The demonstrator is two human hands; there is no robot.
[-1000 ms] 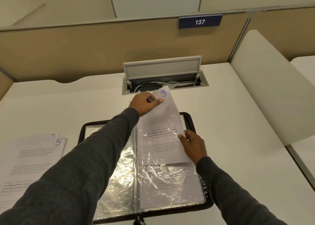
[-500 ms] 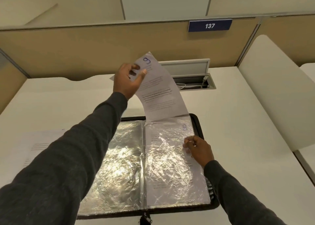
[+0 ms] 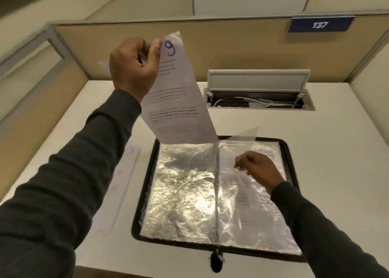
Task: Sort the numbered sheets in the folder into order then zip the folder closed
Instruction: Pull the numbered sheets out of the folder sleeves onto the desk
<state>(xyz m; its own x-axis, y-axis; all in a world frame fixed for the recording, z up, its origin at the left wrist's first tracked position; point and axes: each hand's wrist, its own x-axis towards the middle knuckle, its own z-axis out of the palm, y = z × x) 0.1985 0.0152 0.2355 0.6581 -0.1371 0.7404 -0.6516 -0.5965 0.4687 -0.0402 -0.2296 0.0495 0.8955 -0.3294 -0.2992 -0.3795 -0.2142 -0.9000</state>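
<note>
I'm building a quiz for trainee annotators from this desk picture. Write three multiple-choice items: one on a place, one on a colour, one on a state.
1. Where is the sheet marked 9? A) in a drawer B) on the floor C) held up by the left hand, above the folder
2. What colour is the sign reading 137? A) blue B) red C) green
3. How is the folder? A) zipped shut B) lying open C) standing on edge
Answers: 1 C, the left hand's grip pinches its top edge in the air; 2 A, white digits on a blue plate; 3 B, both shiny pages face up on the desk, the right hand pinching a clear sleeve.
</note>
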